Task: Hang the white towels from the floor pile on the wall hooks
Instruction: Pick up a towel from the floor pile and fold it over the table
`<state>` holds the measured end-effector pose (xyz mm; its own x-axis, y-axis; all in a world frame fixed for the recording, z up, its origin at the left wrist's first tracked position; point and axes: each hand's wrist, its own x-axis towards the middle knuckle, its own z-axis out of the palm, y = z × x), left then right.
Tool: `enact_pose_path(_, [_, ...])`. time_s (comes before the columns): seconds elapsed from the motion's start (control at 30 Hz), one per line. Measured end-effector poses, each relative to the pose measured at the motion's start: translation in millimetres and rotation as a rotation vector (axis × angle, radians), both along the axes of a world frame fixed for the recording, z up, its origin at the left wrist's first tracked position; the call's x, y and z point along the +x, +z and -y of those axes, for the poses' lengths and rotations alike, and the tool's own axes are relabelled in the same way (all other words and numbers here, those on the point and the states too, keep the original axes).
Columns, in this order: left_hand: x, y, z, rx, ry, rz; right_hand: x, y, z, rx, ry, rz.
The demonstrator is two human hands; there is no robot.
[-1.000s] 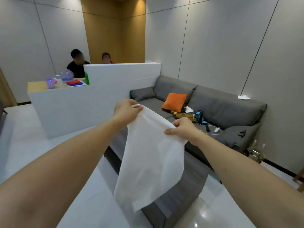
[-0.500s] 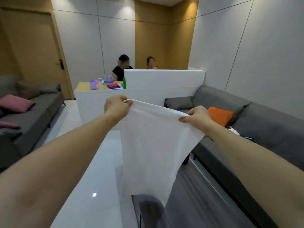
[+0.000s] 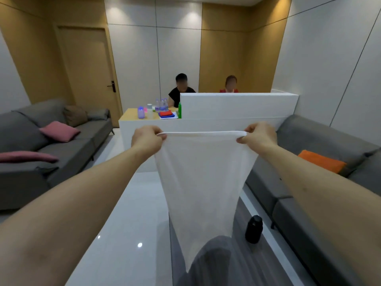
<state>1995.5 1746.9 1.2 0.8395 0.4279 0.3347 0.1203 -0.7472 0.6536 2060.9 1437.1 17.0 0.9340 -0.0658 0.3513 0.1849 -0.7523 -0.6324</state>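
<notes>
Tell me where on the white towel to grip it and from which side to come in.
Grip the white towel at the two corners of its top hem, coming in from the outer ends, as the left hand and right hand do here. That hem is pulled taut and level between them, and the cloth hangs free below, narrowing to a point; this probably keeps it spread for hanging.

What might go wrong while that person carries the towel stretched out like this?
The white towel hangs low between the left hand and right hand, so its tip could drag on the floor or brush the black bottle. It also hides the path ahead. No wall hooks are in view.
</notes>
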Motion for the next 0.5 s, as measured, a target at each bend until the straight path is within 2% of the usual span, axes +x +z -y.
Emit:
enact_pose_path(0.3, [113, 13, -21, 0.016, -0.013, 0.037, 100, 11, -13, -0.123, -0.095, 0.073])
enact_pose_path(0.5, [137, 15, -18, 0.077, 0.022, 0.058, 129, -1, -8, -0.126, -0.095, 0.152])
